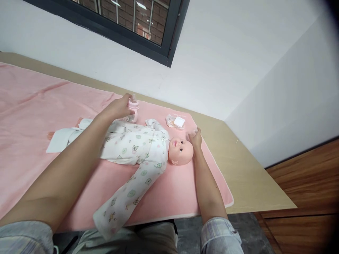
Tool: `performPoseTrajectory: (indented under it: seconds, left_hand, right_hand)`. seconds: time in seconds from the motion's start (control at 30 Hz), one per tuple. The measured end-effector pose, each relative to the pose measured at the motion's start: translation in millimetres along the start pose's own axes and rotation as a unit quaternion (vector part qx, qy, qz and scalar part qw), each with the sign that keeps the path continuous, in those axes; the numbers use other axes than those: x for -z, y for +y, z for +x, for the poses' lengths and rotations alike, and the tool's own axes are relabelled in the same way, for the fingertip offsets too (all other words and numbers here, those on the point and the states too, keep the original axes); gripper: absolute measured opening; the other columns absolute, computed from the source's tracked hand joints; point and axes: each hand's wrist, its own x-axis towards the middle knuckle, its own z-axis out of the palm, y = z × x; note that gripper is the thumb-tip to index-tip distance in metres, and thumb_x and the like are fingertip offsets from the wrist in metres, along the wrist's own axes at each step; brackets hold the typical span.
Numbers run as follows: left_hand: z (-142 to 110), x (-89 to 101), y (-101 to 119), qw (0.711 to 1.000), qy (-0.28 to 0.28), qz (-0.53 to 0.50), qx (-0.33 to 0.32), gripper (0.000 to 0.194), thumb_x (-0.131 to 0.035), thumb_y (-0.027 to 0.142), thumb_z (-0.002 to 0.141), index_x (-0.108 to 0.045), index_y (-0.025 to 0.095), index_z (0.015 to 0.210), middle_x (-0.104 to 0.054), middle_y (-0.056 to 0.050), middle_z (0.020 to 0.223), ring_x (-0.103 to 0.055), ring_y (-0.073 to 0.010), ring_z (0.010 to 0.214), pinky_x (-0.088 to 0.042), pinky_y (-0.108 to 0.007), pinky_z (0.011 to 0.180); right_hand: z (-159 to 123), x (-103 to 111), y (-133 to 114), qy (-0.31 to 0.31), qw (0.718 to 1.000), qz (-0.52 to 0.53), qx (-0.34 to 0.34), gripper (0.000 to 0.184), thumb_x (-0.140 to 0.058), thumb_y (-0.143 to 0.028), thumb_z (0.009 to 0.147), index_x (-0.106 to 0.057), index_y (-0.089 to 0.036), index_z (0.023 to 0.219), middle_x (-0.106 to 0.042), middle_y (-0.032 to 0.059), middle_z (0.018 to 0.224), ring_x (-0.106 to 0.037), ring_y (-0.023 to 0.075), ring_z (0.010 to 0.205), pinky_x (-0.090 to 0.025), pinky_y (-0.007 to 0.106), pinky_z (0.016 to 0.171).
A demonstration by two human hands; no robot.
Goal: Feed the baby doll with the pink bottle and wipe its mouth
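A baby doll (148, 144) in a white printed sleepsuit lies on its back on a pink blanket (31, 106), head (182, 151) to the right. My left hand (119, 107) reaches over the doll's body and its fingers are closed round a pink baby bottle (133, 107) standing just beyond the doll. My right hand (195, 138) rests beside the top of the doll's head, fingers curled round a small clear object, perhaps a cap, that I cannot make out well.
A small clear packet with a white pad (177, 121) lies on the blanket beyond the doll's head. The blanket covers a tan table (246, 176) set against a white wall under a dark-framed window (148, 31). Wooden flooring (307, 183) shows at right.
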Motion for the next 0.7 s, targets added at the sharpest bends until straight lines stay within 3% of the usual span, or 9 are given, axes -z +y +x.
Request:
performPoseTrajectory:
  seconds: [0.13, 0.23, 0.33, 0.47, 0.7]
  left_hand:
    - [1.2, -2.9, -16.2, 0.998, -0.022, 0.014, 0.060, 0.099, -0.061, 0.079, 0.081, -0.027, 0.013, 0.145, -0.056, 0.002, 0.109, -0.048, -0.0155, 0.094, -0.027, -0.026, 0.071]
    - [1.6, -3.1, -25.8, 0.996, -0.027, 0.026, 0.087, 0.103, -0.065, 0.079, 0.079, -0.022, 0.016, 0.148, -0.055, 0.004, 0.114, -0.049, -0.0148, 0.099, -0.026, -0.024, 0.070]
    - [1.9, -1.5, -25.9, 0.990, -0.045, 0.049, 0.122, 0.106, -0.075, 0.065, 0.082, -0.018, 0.012, 0.154, -0.059, -0.003, 0.129, -0.055, -0.0222, 0.110, -0.033, -0.024, 0.074]
    - [0.0, 1.3, -16.4, 0.984, -0.060, 0.047, 0.158, 0.088, -0.076, 0.031, 0.086, -0.027, 0.004, 0.153, -0.064, -0.019, 0.134, -0.061, -0.0336, 0.116, -0.043, -0.031, 0.081]
    - [-3.7, 1.6, -10.3, 0.983, -0.056, 0.043, 0.168, 0.079, -0.074, 0.032, 0.090, -0.031, 0.005, 0.150, -0.058, -0.024, 0.143, -0.060, -0.0380, 0.122, -0.048, -0.036, 0.091]
  right_hand:
    - [-2.8, -3.7, 17.3, -0.018, 0.998, -0.036, -0.038, 0.073, -0.060, -0.027, 0.086, -0.036, -0.014, 0.153, -0.067, 0.0195, 0.133, -0.066, 0.0289, 0.118, -0.053, 0.038, 0.099]
    - [-1.4, -1.3, 21.1, -0.021, 0.997, -0.042, -0.056, 0.071, -0.061, -0.027, 0.087, -0.038, -0.012, 0.152, -0.068, 0.0206, 0.132, -0.068, 0.0285, 0.116, -0.053, 0.038, 0.099]
    - [0.1, 0.3, 22.7, -0.030, 0.996, -0.042, -0.070, 0.072, -0.063, -0.023, 0.086, -0.038, -0.010, 0.152, -0.067, 0.0231, 0.134, -0.067, 0.0300, 0.120, -0.052, 0.039, 0.103]
    - [1.8, 0.0, 25.1, -0.042, 0.996, -0.037, -0.075, 0.080, -0.065, -0.020, 0.085, -0.032, -0.008, 0.156, -0.062, 0.0249, 0.141, -0.064, 0.0317, 0.128, -0.049, 0.041, 0.109]
    - [6.4, -5.9, 35.2, -0.045, 0.997, -0.018, -0.056, 0.091, -0.071, -0.031, 0.083, -0.027, -0.007, 0.159, -0.055, 0.0249, 0.150, -0.059, 0.0321, 0.134, -0.047, 0.041, 0.112]
